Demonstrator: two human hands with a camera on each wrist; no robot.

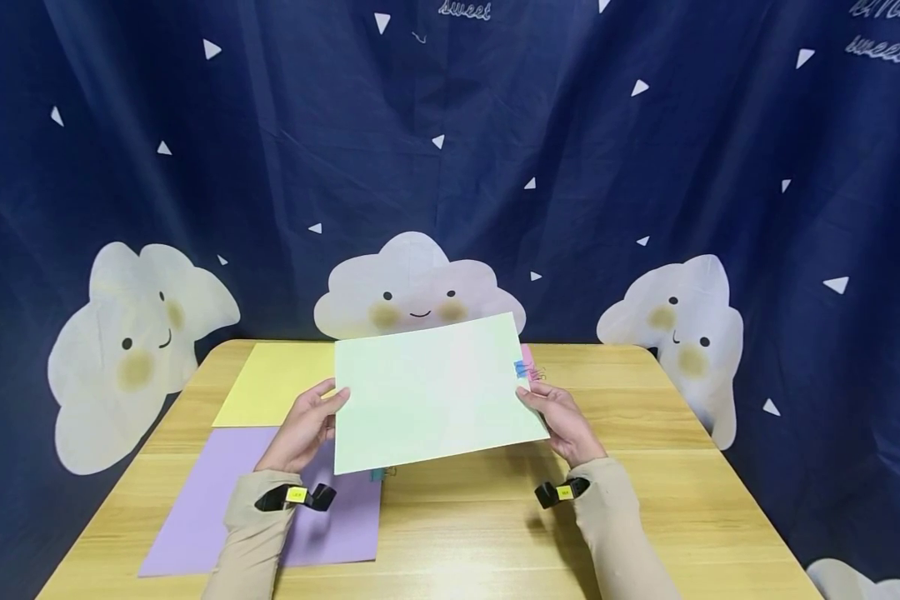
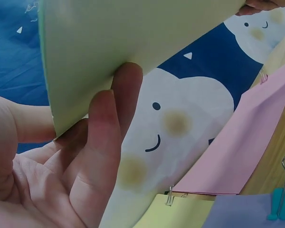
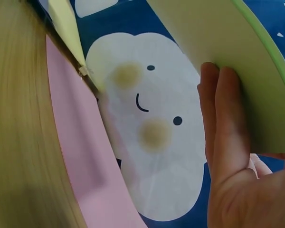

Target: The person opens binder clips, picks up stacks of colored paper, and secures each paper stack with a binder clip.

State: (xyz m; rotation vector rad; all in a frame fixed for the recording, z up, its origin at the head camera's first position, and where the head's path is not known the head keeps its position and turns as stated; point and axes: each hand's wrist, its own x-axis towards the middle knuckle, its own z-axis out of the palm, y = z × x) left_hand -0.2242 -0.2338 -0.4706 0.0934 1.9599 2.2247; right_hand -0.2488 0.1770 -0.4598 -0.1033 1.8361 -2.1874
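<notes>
A pale green stack of paper (image 1: 435,392) is held up above the table, tilted, its right end higher. At its left edge my left hand (image 1: 303,425) grips it, thumb on the near face and fingers behind; the left wrist view shows those fingers (image 2: 128,90) against the back. My right hand (image 1: 562,421) pinches the right edge, with fingers (image 3: 230,109) behind the paper in the right wrist view. A small blue clip (image 1: 520,369) appears at the right edge, just above the right thumb.
Yellow paper (image 1: 270,387) lies at the back left of the wooden table (image 1: 480,533), with purple paper (image 1: 202,492) in front of it bearing a teal binder clip (image 2: 280,202). Pink paper (image 2: 237,142) lies partly behind the green stack. A dark blue curtain (image 1: 435,192) hangs behind.
</notes>
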